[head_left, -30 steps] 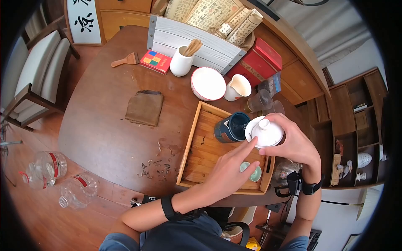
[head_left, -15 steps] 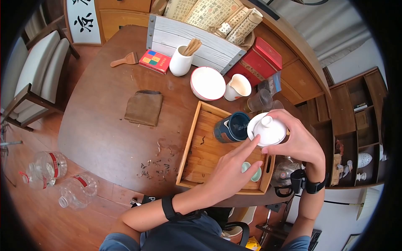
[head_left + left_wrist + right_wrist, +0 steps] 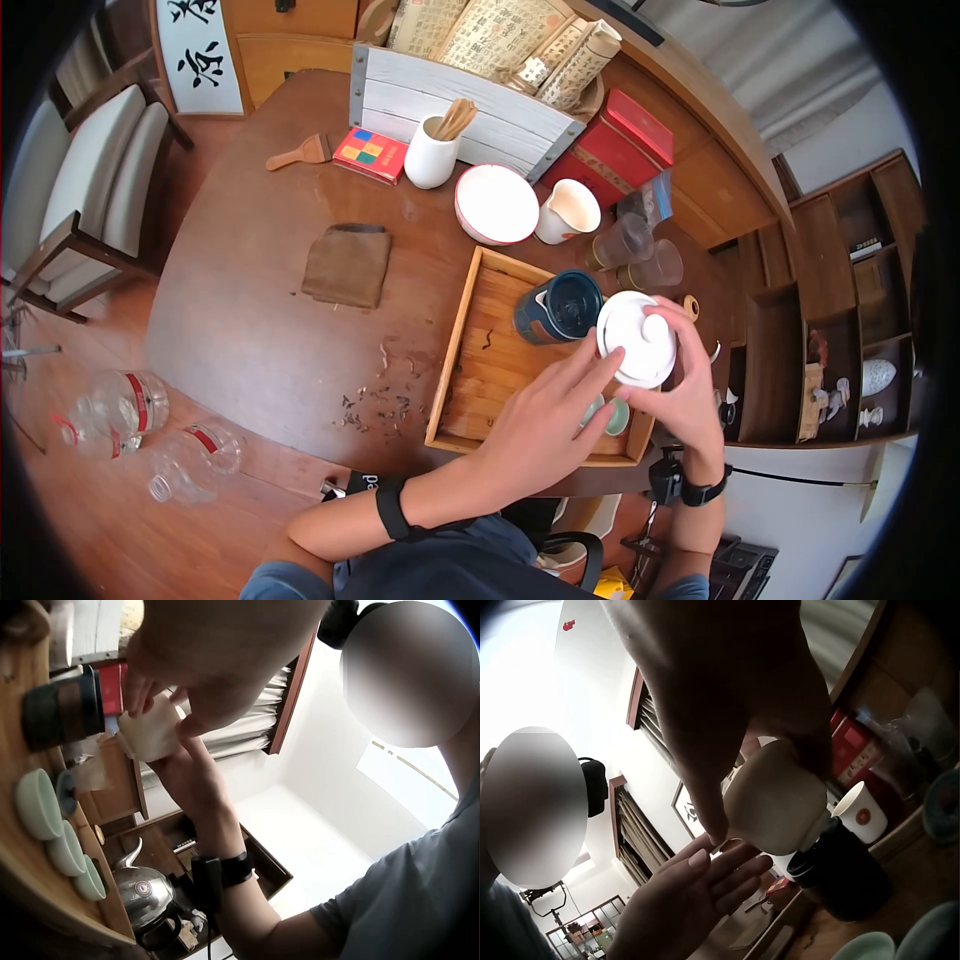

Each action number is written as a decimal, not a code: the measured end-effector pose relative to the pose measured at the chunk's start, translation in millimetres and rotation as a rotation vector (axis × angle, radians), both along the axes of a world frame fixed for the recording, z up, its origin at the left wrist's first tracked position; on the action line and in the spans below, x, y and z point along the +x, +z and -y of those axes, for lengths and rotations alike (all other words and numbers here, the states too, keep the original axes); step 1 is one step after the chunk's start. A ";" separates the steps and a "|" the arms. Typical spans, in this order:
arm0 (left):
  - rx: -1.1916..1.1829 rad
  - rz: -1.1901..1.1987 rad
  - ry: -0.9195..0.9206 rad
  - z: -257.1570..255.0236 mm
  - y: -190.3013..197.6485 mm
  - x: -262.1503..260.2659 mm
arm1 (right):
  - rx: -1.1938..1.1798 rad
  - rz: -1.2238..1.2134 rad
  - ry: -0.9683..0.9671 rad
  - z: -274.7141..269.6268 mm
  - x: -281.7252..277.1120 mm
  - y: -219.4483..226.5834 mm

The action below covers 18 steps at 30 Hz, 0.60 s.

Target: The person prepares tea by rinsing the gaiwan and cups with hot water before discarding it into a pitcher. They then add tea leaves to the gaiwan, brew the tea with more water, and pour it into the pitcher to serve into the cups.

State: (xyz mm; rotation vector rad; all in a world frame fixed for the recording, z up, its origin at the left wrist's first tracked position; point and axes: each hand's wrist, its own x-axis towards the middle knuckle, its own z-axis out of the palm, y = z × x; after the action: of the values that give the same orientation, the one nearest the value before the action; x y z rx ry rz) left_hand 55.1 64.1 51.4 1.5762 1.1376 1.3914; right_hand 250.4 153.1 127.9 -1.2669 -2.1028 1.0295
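My right hand (image 3: 690, 395) grips a white lidded gaiwan (image 3: 640, 350) by its rim, thumb on the near side and fingers on the far side. The gaiwan is tilted over the tray's right part, its lid knob toward the right. My left hand (image 3: 545, 430) has its fingers extended, fingertips right at the lid's left edge. Just left of the gaiwan stands a dark blue pitcher (image 3: 535, 318), upright in the wooden tray (image 3: 452, 370). Pale green cups (image 3: 39, 804) stand in a row in the tray, partly hidden by my left hand in the head view.
A steel kettle (image 3: 146, 892) stands beyond the tray's right end. Behind the tray are a white bowl (image 3: 496, 205), a white jug (image 3: 568, 212) and clear glasses (image 3: 655, 265). A folded brown cloth (image 3: 347, 266) and scattered tea leaves (image 3: 375, 410) lie to the left.
The gaiwan has moved a little toward me and turned, its knob shifting to the right. My right wrist has swung left and nearer. The stream into the pitcher no longer shows.
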 end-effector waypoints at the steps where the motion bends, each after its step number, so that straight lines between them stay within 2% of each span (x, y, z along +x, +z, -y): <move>1: 0.010 -0.029 -0.011 4.1 1.8 -3.2 | 0.037 -0.003 0.018 7.2 1.7 -4.6; 6: -0.039 -0.107 -0.019 35.6 8.2 -30.9 | 0.115 0.024 0.033 48.4 -4.4 -30.2; 12: -0.228 -0.142 0.066 65.0 -11.2 -66.6 | 0.020 0.053 0.105 74.5 -49.0 -56.2; 15: -0.303 -0.197 0.119 68.9 -22.3 -75.0 | 0.051 0.141 0.142 76.2 -61.6 -71.1; 18: -0.236 -0.306 0.154 68.2 -29.5 -79.3 | 0.291 0.215 0.182 74.3 -67.1 -85.4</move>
State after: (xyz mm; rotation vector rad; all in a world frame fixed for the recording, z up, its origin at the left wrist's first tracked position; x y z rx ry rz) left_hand -24.2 -4.1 21.8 1.5893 1.5735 1.0841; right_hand 183.3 78.8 42.5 -1.0978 -2.4623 0.6466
